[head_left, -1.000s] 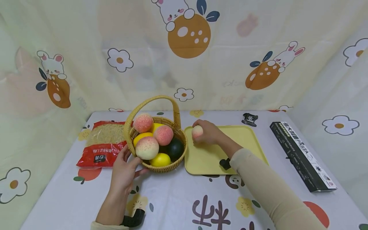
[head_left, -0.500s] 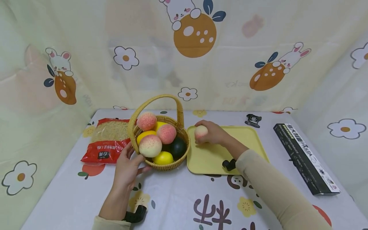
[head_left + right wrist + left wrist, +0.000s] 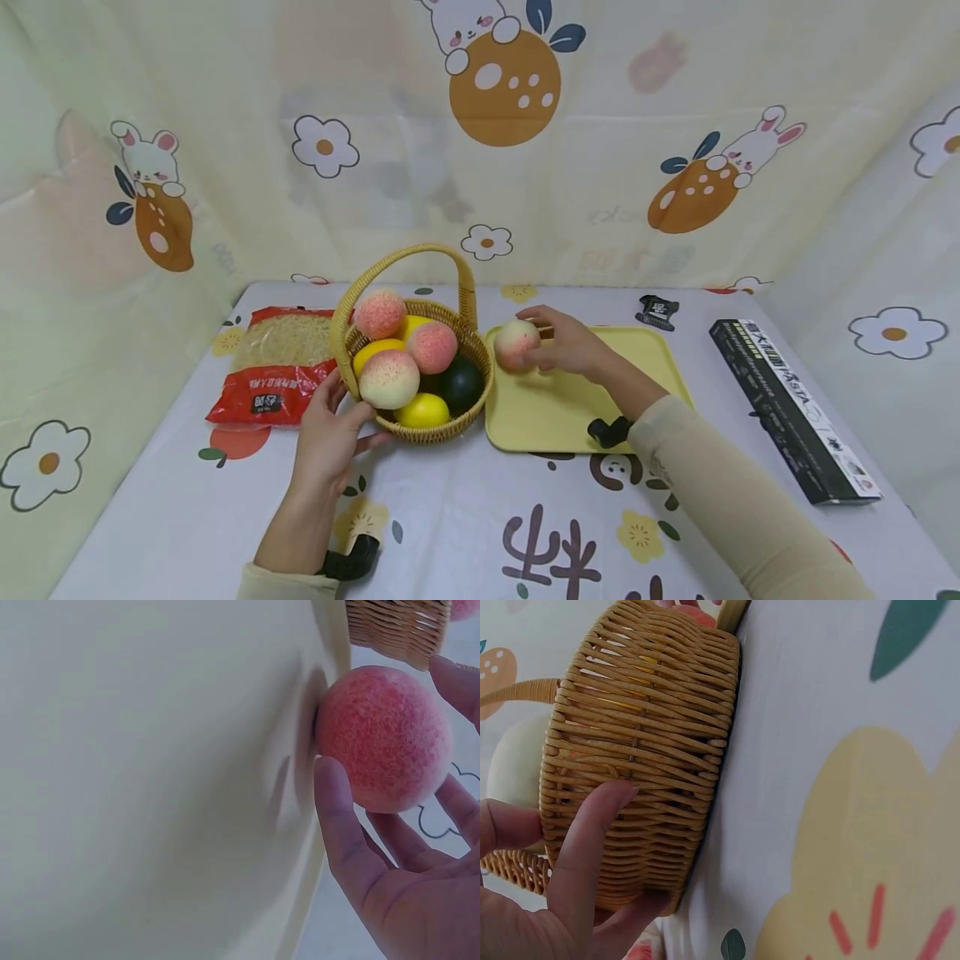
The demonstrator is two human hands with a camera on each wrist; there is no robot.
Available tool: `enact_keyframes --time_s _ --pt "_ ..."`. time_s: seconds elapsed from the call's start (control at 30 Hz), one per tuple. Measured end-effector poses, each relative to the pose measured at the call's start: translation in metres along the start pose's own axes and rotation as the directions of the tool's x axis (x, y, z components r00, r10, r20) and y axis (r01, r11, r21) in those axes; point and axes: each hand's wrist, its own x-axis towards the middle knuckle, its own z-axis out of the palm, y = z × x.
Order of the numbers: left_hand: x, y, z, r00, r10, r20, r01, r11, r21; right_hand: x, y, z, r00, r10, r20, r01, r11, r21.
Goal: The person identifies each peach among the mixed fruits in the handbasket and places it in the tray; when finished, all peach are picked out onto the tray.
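Note:
A wicker basket [image 3: 453, 432] holds several peaches, including a pale pink-flecked peach [image 3: 389, 379], plus yellow lemons [image 3: 422, 411] and a dark green fruit [image 3: 460, 383]. At its left side my left hand [image 3: 327, 446] grips the rim, the thumb [image 3: 585, 847] against the outer weave. On the left end of the yellow tray [image 3: 555, 408] sits another peach [image 3: 516, 345]. Around it my right hand [image 3: 573, 343] has spread fingers; in the right wrist view one fingertip [image 3: 330, 776] is at the peach's edge, and whether it touches cannot be told.
Behind the left hand lies a red and clear bag of dry food [image 3: 277, 367]. A black PASTA box [image 3: 795, 412] lies at the right. A small black packet [image 3: 657, 312] is behind the tray. A patterned curtain [image 3: 375, 200] rises at the back.
My right hand's fingers have loosened from the peach and drawn slightly right, leaving the peach resting on the tray. My left hand stays at the basket. The view shifted slightly.

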Motion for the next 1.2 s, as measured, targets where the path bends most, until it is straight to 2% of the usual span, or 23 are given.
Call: enact_keyframes --time_s 0.33,0.6,0.8,0.93,1.2 --pt "0.000 -0.001 -0.001 1.000 -0.003 -0.008 0.003 1.000 0.007 -0.017 0.008 -0.015 0.999 -0.016 -0.034 0.018 0.996 0.085" --pt "0.001 -0.002 -0.002 1.000 -0.005 -0.007 0.005 1.000 0.001 -0.042 0.012 -0.026 0.998 -0.020 -0.063 0.029 0.989 0.147" --pt "0.001 -0.002 -0.002 1.000 -0.008 -0.008 0.008 1.000 -0.006 -0.066 0.008 -0.027 0.997 -0.017 -0.077 0.033 0.976 0.217" --pt "0.000 -0.001 -0.001 1.000 -0.008 -0.010 0.008 1.000 -0.005 -0.082 0.006 -0.026 0.993 -0.016 -0.113 0.043 0.970 0.241" --pt "-0.001 0.000 0.000 1.000 -0.001 -0.009 0.001 1.000 -0.002 -0.112 0.002 -0.020 0.983 -0.079 -0.167 0.122 0.956 0.265"
